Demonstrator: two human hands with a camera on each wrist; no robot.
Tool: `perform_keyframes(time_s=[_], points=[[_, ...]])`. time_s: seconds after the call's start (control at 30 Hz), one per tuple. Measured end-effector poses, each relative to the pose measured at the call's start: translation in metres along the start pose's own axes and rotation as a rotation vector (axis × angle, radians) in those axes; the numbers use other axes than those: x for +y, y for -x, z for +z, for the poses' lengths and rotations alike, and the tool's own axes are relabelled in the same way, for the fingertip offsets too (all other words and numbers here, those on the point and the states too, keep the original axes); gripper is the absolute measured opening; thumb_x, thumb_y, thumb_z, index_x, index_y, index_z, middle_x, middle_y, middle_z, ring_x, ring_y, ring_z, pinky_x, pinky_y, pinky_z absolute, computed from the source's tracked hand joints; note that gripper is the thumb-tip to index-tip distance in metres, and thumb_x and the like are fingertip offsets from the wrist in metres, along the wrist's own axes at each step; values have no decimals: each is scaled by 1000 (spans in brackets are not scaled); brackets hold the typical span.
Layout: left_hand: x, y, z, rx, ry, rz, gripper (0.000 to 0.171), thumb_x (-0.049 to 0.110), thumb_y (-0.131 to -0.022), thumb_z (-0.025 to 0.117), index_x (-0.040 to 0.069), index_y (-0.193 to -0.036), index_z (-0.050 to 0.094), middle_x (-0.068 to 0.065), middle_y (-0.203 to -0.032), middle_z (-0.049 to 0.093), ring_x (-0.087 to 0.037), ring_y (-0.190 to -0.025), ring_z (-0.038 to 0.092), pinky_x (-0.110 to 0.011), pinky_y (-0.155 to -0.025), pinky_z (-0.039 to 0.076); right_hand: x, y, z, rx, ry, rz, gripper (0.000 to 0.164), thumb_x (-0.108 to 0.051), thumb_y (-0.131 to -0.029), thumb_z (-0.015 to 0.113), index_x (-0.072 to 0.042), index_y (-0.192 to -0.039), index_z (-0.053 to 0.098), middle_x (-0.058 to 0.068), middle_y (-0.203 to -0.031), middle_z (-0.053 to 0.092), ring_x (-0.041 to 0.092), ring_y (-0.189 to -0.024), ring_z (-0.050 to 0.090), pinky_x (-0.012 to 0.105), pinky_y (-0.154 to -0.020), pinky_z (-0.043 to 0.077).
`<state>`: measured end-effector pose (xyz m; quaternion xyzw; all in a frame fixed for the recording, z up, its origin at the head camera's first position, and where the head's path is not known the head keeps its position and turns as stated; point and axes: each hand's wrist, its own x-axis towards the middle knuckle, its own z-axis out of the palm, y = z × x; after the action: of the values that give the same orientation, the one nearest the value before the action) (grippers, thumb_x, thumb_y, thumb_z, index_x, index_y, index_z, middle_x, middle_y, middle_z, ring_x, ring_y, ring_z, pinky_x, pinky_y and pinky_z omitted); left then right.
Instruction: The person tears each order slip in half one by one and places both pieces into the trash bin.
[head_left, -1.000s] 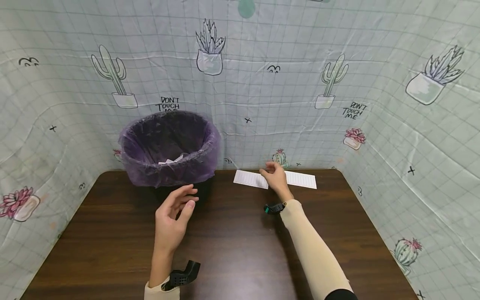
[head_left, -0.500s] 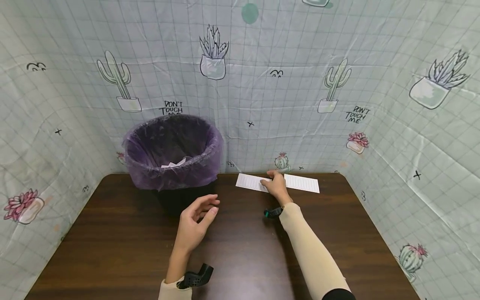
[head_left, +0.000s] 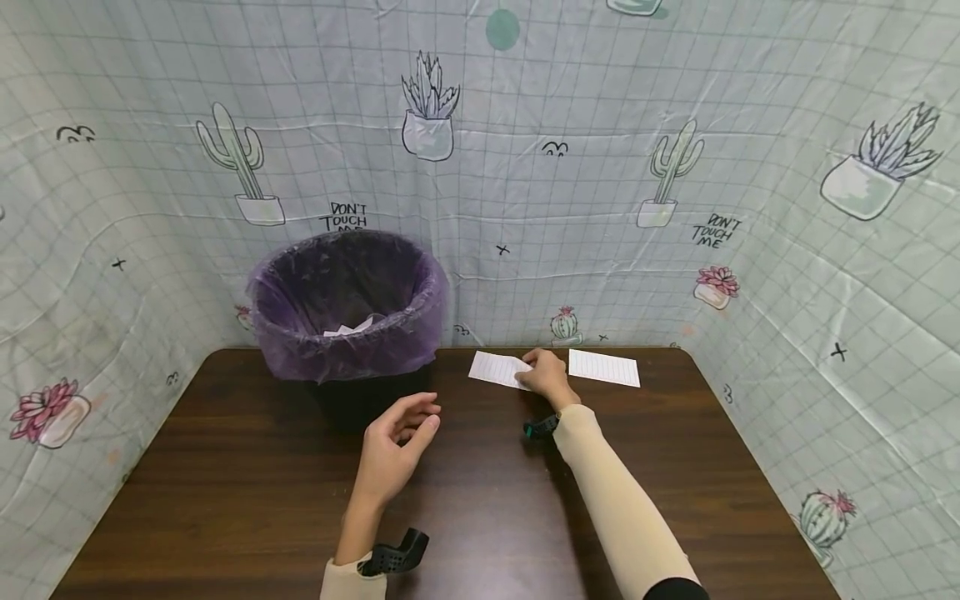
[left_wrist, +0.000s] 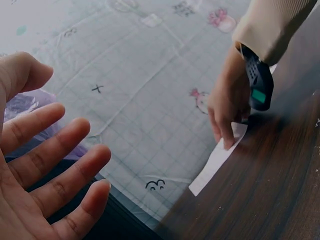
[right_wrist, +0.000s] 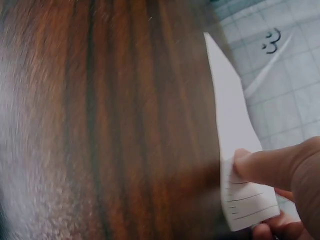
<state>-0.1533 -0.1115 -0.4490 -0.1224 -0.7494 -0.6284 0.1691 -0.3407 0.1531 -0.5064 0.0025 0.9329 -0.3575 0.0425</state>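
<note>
My right hand is at the back of the table, pinching the right end of a lined white paper strip. In the right wrist view the thumb lies on top of the lined paper strip, and fingertips show at its near edge. The strip bows slightly along its length. A second lined paper strip lies flat just to the right of that hand. My left hand hovers over the table in front of the bin, fingers relaxed and holding nothing; the left wrist view shows its spread fingers.
A black bin with a purple plastic liner stands at the back left, white paper pieces inside it. A patterned cloth hangs behind and at both sides of the dark wooden table.
My right hand has come down onto the left strip and taken its right end, bending it a little. My left hand has moved right, away from the bin's front. The head view has shifted slightly.
</note>
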Motion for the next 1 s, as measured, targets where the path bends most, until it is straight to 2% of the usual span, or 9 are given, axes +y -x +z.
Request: perform_keyframes(time_s=[0.1,0.2,0.33,0.4,0.5,0.63,0.77,1.0], points=[[0,-1,1,4,-10,-12,28,8,-95,72,11,-123,72,-12,-109,76,-8,-93,70,-24,-75,55,-2,2,-1,-19,9,-9,27,-14,-84,78,-1,-107,72,15,-102,72,32,-98,63,45,-92,52],[0,-2,2,-1,-20,-25,27,10,-95,73,12,-122,72,-10,-109,76,-8,-92,70,-24,-74,55,-3,5,-1,-16,-8,-21,19,-11,-82,78,-2,-97,71,10,-90,69,23,-83,61,36,-80,52],[-1,-3,3,-2,-36,-41,26,11,-95,73,12,-121,73,-9,-109,76,-8,-91,70,-24,-73,55,-4,14,2,-3,-86,-71,17,-8,-83,78,-2,-95,69,10,-87,69,18,-73,58,28,-67,48],[-1,-2,3,-1,-46,-45,26,11,-95,73,12,-121,73,-9,-109,76,-8,-90,70,-25,-72,54,-6,21,5,-3,-117,-114,17,-9,-87,77,-1,-101,70,13,-91,71,19,-74,60,30,-67,49],[-2,-1,4,-8,-63,-51,25,12,-95,74,13,-120,73,-8,-107,76,-9,-89,70,-25,-71,54,-7,35,13,9,-148,-170,18,-11,-94,72,-1,-109,73,16,-101,74,23,-83,64,38,-77,53],[-4,-1,5,-21,-79,-45,24,12,-94,75,12,-118,74,-8,-105,77,-12,-88,71,-25,-69,55,-8,54,23,-3,-210,-216,21,-14,-102,63,1,-111,74,18,-106,74,26,-91,67,46,-85,54],[-5,-1,6,-26,-108,-42,23,12,-94,75,12,-116,74,-5,-102,77,-12,-86,71,-25,-69,56,-11,72,27,-37,-254,-253,22,-15,-103,60,-1,-110,75,15,-104,75,23,-91,67,43,-84,55],[-9,-1,6,-28,-179,-53,21,11,-93,76,11,-114,76,-4,-96,77,-11,-82,70,-27,-68,57,-17,103,28,-57,-283,-265,13,-14,-98,70,-8,-106,78,7,-100,77,16,-84,66,35,-81,53]])
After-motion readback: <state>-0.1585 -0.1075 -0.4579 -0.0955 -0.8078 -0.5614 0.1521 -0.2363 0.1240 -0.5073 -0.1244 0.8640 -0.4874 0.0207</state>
